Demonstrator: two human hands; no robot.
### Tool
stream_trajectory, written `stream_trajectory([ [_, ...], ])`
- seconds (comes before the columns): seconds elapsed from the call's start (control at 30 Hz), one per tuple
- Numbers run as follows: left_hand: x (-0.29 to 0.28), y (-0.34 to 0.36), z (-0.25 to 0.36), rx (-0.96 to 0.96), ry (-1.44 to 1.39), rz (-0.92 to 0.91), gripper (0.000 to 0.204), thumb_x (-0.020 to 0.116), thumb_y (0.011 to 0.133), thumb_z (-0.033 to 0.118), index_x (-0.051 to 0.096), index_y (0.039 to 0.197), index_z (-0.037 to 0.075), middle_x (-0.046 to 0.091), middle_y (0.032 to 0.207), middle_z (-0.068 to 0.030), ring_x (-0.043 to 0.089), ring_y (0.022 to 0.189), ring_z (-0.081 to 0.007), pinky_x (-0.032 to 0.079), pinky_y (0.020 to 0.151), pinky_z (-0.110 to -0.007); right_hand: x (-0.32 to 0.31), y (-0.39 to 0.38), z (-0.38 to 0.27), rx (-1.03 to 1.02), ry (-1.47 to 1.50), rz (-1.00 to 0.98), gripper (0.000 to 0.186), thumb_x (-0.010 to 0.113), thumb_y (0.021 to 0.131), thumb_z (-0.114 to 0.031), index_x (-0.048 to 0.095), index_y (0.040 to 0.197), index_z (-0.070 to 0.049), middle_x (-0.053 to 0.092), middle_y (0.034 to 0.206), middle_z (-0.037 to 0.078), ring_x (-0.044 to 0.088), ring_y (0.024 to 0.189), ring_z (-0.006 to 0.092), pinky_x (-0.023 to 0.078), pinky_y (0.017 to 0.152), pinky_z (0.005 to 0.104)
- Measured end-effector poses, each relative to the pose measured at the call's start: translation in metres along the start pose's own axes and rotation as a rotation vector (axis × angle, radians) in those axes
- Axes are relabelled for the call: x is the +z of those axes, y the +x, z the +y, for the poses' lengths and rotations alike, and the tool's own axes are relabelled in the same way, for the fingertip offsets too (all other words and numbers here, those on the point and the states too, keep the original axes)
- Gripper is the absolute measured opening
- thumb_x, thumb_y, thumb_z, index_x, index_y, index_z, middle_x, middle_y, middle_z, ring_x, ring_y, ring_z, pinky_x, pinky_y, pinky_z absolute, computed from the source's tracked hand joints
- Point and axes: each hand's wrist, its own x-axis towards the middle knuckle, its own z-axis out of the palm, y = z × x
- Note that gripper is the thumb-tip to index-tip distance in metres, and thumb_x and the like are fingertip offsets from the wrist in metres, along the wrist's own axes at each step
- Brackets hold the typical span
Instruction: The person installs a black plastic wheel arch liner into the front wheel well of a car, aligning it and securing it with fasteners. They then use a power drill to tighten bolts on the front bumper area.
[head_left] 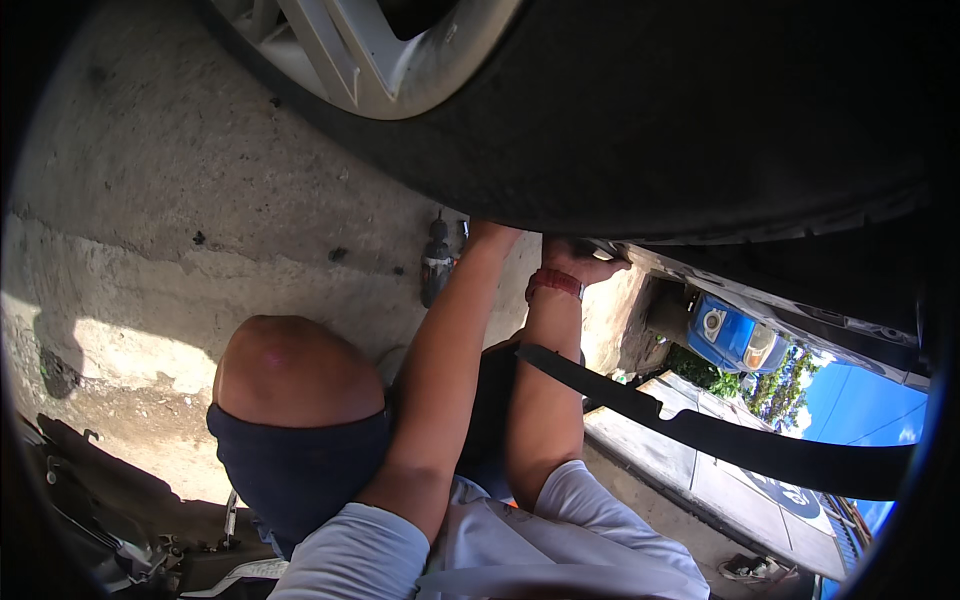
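While both arms reach up under a black tyre (pixel 640 130), the left hand (pixel 492 235) disappears behind its tread, so its grip cannot be told. Beside it, the right hand (pixel 578 262), a red watch (pixel 555 283) at the wrist, curls its fingers around a small dark part at the tyre's lower edge. Just left of the left hand, a dark power tool (pixel 437 262) lies on the concrete floor (pixel 180 200). Below the hands are a bare knee (pixel 290 365) and a black strap (pixel 700 430). Right of the right hand sits a blue car (pixel 735 338).
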Motion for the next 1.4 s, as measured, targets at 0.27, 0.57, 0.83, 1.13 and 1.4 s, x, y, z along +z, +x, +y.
stream_trajectory([
  [0.27, -0.048, -0.033, 0.071, -0.191, -0.112, -0.303, 0.079, 0.073, 0.098, 0.039, 0.043, 0.157, -0.004, 0.046, 0.165, -0.0188, 0.047, 0.149, -0.03, 0.038, 0.121, -0.04, 0.002, -0.003, -0.003, -0.025, -0.092, -0.015, 0.109, 0.028, 0.091, -0.094, 0.044, 0.159, -0.009, 0.044, 0.164, 0.019, 0.04, 0.151, 0.0415, 0.028, 0.128, 0.0611],
  [0.57, -0.047, -0.028, 0.075, 0.115, 0.308, -0.092, 0.067, 0.083, 0.088, 0.05, 0.07, 0.137, 0.006, 0.068, 0.145, -0.0134, 0.059, 0.139, -0.0311, 0.045, 0.114, -0.038, -0.005, 0.007, -0.003, -0.001, -0.003, 0.004, 0.113, 0.027, 0.088, -0.097, 0.043, 0.16, -0.011, 0.044, 0.163, 0.019, 0.041, 0.15, 0.0418, 0.027, 0.128, 0.0615],
  [0.83, -0.036, -0.018, 0.066, 0.231, 0.307, 0.06, 0.056, 0.07, 0.1, 0.049, 0.069, 0.138, 0.009, 0.066, 0.147, -0.0155, 0.056, 0.14, -0.0361, 0.041, 0.115, -0.041, 0.001, 0.003, -0.003, 0.005, -0.018, 0.075, 0.112, 0.03, 0.087, -0.097, 0.042, 0.161, -0.015, 0.038, 0.166, 0.017, 0.038, 0.151, 0.0422, 0.027, 0.127, 0.0635],
  [1.13, -0.039, -0.01, 0.058, 0.292, 0.414, 0.06, 0.051, 0.064, 0.102, 0.048, 0.069, 0.14, 0.013, 0.06, 0.153, -0.0161, 0.051, 0.144, -0.038, 0.037, 0.119, -0.044, -0.009, 0.008, -0.003, 0.021, 0.045, 0.055, 0.113, 0.031, 0.086, -0.098, 0.041, 0.162, -0.016, 0.038, 0.166, 0.017, 0.039, 0.15, 0.0435, 0.031, 0.125, 0.0645],
  [1.4, -0.044, -0.009, 0.051, 0.221, 0.505, 0.011, 0.049, 0.064, 0.102, 0.048, 0.07, 0.139, 0.015, 0.06, 0.153, -0.0136, 0.052, 0.144, -0.037, 0.038, 0.12, -0.044, -0.013, 0.016, -0.002, 0.017, 0.037, 0.013, 0.115, 0.028, 0.084, -0.1, 0.042, 0.162, -0.017, 0.038, 0.166, 0.017, 0.039, 0.15, 0.0442, 0.029, 0.125, 0.0661],
])
